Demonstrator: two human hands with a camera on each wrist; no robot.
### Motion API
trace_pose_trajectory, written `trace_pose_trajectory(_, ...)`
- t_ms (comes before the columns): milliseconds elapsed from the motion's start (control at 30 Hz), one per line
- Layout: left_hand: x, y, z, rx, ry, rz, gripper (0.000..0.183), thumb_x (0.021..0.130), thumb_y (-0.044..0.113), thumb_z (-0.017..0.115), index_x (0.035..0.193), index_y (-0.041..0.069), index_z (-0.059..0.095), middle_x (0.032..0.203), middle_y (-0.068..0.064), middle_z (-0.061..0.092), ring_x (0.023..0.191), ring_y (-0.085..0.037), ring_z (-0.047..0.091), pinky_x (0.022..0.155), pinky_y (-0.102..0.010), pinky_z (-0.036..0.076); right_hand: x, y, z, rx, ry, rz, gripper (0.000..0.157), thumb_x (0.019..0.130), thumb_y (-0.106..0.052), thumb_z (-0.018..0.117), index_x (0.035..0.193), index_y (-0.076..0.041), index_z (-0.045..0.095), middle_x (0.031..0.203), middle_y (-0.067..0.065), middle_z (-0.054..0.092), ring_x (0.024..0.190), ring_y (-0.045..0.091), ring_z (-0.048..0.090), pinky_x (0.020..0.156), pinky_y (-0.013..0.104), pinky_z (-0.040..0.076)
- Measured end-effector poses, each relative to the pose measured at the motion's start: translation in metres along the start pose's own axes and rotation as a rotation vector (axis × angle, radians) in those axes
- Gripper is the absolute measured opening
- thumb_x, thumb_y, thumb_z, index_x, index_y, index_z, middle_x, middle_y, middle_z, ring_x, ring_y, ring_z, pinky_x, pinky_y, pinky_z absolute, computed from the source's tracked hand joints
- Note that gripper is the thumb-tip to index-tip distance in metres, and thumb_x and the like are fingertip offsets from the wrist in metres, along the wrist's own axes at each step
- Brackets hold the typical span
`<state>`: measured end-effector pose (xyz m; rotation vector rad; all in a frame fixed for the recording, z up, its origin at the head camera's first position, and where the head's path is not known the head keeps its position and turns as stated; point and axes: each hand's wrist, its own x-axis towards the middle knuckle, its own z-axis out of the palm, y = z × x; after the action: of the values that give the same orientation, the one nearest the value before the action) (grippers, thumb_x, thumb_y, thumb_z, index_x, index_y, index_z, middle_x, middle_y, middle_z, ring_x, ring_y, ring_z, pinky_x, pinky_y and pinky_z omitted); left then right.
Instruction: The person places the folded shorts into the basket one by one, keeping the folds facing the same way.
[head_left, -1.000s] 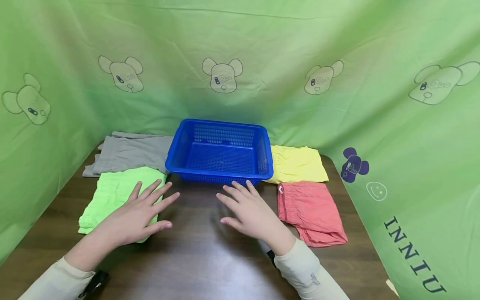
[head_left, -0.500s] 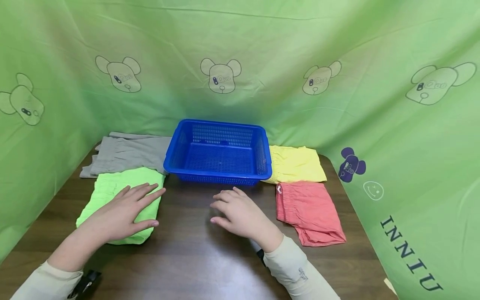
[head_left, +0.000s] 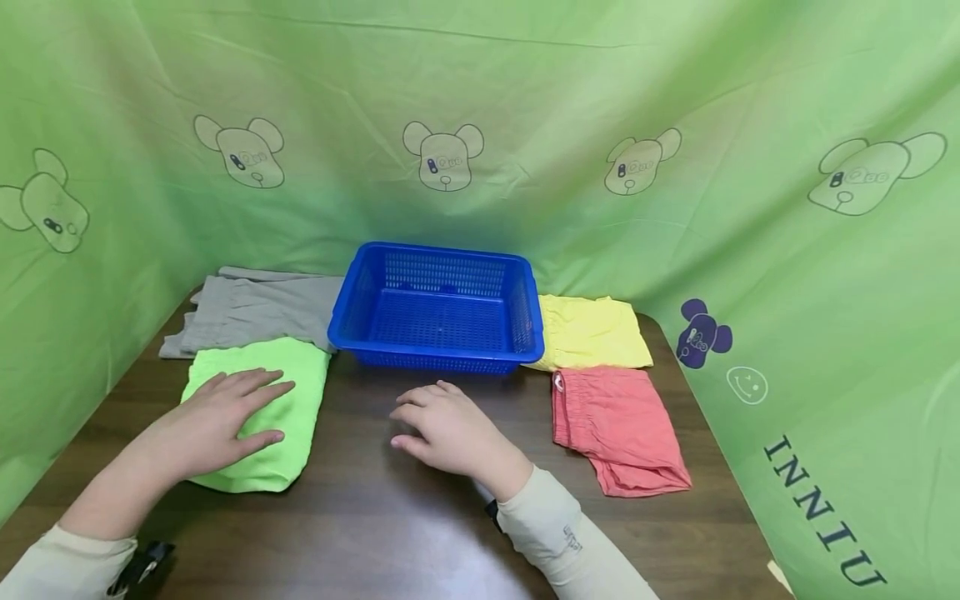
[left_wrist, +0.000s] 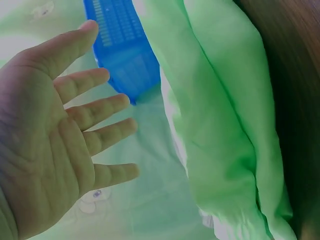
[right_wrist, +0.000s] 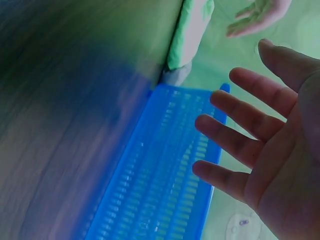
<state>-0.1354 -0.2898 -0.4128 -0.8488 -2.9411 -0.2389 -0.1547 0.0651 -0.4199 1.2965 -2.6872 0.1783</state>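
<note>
My left hand (head_left: pixel 213 417) hovers above a folded bright green garment (head_left: pixel 288 417), fingers spread and nothing in its grasp. In the left wrist view a gap shows between the palm (left_wrist: pixel 45 135) and the green cloth (left_wrist: pixel 215 115). My right hand (head_left: pixel 450 425) hangs over the table in front of a blue plastic basket (head_left: pixel 442 356), also holding nothing. Its fingers (right_wrist: pixel 240 145) are loosely extended in the right wrist view. Nothing lies in the basket. Part of the green garment is hidden beneath my left hand and wrist.
Folded grey clothing (head_left: pixel 262 308) lies at the back left, reaching the basket. On the right are a folded yellow garment (head_left: pixel 592 329) and folded coral-red shorts (head_left: pixel 622 429). A green printed curtain (head_left: pixel 540 100) encloses the brown wooden table (head_left: pixel 360 525).
Both hands have moved left. The left hand is now farther over the green garment, and the right hand has shifted from near the red shorts toward the table's middle.
</note>
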Motion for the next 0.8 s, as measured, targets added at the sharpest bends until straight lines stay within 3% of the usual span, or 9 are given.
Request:
trace_pose_trajectory(233, -0.003, -0.016, 0.000, 0.004, -0.066, -0.055, 0.067, 0.091, 0.045, 0.075, 0.145, 0.010, 0.057, 0.144, -0.022, 0.055, 0.132, -0.048, 0.050, 0.102, -0.075, 0.035, 0.020, -0.017, 0.008, -0.043, -0.031, -0.018, 0.035, 0.099, -0.050, 0.063, 0.122, -0.025, 0.073, 0.121, -0.010, 0.068, 0.114, 0.011, 0.064, 0.103, 0.037, 0.048)
trace_pose_trajectory(467, -0.003, -0.035, 0.002, 0.027, -0.073, -0.062, 0.070, 0.087, 0.038, 0.080, 0.145, 0.009, 0.055, 0.144, -0.026, 0.054, 0.131, -0.051, 0.049, 0.100, -0.074, 0.038, 0.038, -0.027, 0.011, -0.055, -0.040, -0.009, 0.035, 0.099, -0.050, 0.063, 0.124, -0.028, 0.073, 0.125, -0.010, 0.067, 0.118, 0.012, 0.062, 0.103, 0.037, 0.048)
trace_pose_trajectory(800, -0.014, -0.058, 0.010, -0.008, -0.099, -0.080, 0.073, 0.080, 0.028, 0.086, 0.142, 0.005, 0.057, 0.146, -0.033, 0.046, 0.132, -0.058, 0.039, 0.102, -0.076, 0.032, 0.062, -0.045, 0.020, -0.070, -0.100, -0.017, 0.037, 0.099, -0.052, 0.062, 0.128, -0.031, 0.070, 0.131, -0.011, 0.063, 0.121, 0.011, 0.059, 0.103, 0.035, 0.047)
